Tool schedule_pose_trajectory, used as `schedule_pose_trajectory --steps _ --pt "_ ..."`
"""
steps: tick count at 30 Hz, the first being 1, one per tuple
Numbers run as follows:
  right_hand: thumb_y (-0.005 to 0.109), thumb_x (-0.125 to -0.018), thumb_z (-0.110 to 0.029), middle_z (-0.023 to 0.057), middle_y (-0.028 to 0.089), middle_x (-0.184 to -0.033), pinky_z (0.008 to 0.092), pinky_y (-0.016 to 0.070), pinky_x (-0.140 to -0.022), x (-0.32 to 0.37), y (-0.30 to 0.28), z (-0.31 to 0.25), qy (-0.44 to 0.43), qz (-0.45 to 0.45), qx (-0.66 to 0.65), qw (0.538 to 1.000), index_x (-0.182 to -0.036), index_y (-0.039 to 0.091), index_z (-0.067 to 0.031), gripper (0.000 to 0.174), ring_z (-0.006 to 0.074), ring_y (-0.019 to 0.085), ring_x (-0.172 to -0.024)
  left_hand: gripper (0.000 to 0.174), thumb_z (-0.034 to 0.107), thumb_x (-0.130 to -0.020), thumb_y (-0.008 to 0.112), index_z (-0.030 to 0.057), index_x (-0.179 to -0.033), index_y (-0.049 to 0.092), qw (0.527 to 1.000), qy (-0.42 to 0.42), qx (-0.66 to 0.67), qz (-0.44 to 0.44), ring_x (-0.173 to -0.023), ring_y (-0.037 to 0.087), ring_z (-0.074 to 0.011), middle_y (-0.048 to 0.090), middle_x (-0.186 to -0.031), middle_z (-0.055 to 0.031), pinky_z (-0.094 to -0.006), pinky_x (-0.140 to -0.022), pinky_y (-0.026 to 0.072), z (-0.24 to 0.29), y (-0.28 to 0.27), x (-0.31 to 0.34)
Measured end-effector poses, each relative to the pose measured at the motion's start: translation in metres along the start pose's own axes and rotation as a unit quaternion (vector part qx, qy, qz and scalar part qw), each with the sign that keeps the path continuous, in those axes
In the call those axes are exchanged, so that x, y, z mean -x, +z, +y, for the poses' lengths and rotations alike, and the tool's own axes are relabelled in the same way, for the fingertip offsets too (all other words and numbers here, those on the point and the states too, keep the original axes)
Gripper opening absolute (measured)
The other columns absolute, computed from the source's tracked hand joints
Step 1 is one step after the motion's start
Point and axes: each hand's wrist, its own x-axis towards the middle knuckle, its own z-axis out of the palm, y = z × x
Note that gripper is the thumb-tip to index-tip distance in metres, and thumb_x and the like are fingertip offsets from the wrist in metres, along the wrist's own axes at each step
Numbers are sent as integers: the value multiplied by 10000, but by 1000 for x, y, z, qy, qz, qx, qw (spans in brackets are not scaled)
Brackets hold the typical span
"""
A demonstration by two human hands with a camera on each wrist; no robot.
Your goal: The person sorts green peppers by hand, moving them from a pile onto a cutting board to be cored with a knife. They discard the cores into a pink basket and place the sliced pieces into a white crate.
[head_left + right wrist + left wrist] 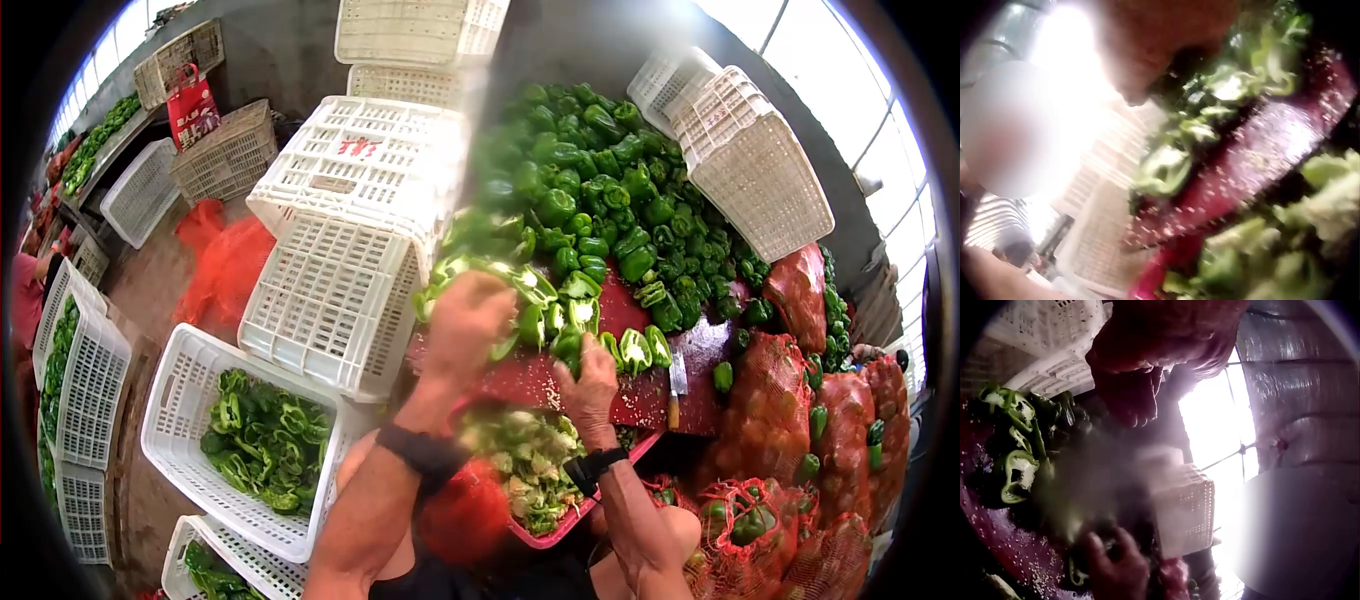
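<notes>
My left hand (465, 325) is blurred above cut green peppers (535, 290) on a red board (520, 383). In the left wrist view its fingers (1138, 403) look bent inward; whether something lies inside them cannot be made out. My right hand (590, 385) is at the board's middle, its thumb and fingers around a green pepper piece (567, 346). The right wrist view shows that hand (1154, 47) from close by, with its grip hidden. Pepper halves (635, 352) lie to its right, near a knife (678, 375) with a wooden handle.
A heap of whole green peppers (590, 180) rises behind the board. A pink tub (545, 541) of pale cores stands below it. White crates (330, 290) are stacked at left, above one (180, 440) holding cut peppers. Red mesh sacks (765, 410) stand at right.
</notes>
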Motion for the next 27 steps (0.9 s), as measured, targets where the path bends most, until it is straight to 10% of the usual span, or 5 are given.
schedule_pose_trajectory --steps 2,5,11,27 --pt "801 -770 -234 228 630 -1164 496 497 -920 31 26 24 -46 -165 60 983 -1316 557 3 644 418 580 -1068 165 151 -940 646 12 -1027 662 990 28 -141 4 -718 656 -118 702 -849 -74 -249 -592 525 12 5 7" --pt "810 -696 -204 172 671 -863 453 541 -706 28 41 54 -52 -172 -13 984 -1107 663 -39 467 343 649 -769 299 282 -879 661 18 -1018 673 978 57 -199 -18 -828 677 -279 709 -914 -167 -403 -758 529 -10 5 -1" --pt "751 -864 -207 134 716 -977 370 521 -776 -12 12 5 201 -141 -221 944 -1184 650 22 407 232 649 -858 113 77 -843 674 22 -917 609 980 77 48 -176 -712 585 -120 631 -821 -55 -269 -598 485 -1 19 8" --pt "622 -971 -237 91 684 -951 331 523 -739 -26 38 -237 -44 -432 -518 737 -1177 648 8 321 180 642 -846 352 171 -879 695 9 -1178 606 829 57 367 -418 -688 664 -152 704 -809 -121 -261 -585 513 49 14 45"
